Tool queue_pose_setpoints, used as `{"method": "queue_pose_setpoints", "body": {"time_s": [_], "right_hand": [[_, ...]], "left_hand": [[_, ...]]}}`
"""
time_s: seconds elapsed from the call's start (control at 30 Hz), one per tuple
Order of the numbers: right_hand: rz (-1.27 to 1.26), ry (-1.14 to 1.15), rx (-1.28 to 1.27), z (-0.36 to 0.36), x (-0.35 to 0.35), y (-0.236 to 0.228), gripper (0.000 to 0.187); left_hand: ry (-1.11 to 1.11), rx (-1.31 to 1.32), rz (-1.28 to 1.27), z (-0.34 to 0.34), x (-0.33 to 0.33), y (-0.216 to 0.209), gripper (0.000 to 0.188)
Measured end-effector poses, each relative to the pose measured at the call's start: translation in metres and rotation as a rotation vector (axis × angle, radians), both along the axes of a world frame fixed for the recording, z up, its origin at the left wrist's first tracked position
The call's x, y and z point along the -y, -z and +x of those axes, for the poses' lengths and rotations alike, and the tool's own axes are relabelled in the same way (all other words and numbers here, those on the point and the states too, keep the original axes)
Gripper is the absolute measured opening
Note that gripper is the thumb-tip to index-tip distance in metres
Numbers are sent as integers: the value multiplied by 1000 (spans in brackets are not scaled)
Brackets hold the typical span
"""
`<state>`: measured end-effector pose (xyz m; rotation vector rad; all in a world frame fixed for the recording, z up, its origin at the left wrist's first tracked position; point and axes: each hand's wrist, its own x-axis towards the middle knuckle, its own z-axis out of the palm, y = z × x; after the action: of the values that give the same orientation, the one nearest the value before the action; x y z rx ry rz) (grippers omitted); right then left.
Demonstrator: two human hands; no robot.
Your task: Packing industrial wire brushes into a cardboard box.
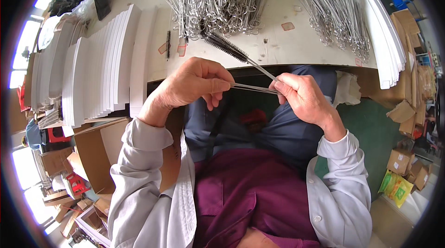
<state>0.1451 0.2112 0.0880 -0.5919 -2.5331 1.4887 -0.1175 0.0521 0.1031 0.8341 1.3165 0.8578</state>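
My left hand (197,81) pinches one end of a few thin metal wires (252,87) that stretch across to my right hand (303,97). The right fingers close on the other end of those wires. They also hold the wire stems of black-bristled brushes (227,46), which point up and left over the table edge. Beyond my hands lies a big heap of looped-end wire brushes (222,5), their black bristles toward the far side. A second pile of looped metal wires (331,9) rests at the right.
Folded white cardboard pieces (99,62) stand in rows on the left, and more white strips (384,39) lie at the right table edge. One small black brush (168,45) sits alone on the white table (273,49). An open cardboard box (95,155) is below left.
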Motion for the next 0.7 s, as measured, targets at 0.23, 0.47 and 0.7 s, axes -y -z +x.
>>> {"method": "queue_pose_setpoints", "body": {"time_s": [0.23, 0.47, 0.7], "right_hand": [[1, 19, -21, 5, 6, 13, 27], [12, 45, 47, 13, 10, 17, 10], [279, -27, 18, 18, 14, 23, 20]], "left_hand": [[-149, 154, 5, -9, -2, 9, 23], [-250, -15, 24, -14, -8, 14, 21], [-329, -118, 114, -11, -17, 22, 22]]}}
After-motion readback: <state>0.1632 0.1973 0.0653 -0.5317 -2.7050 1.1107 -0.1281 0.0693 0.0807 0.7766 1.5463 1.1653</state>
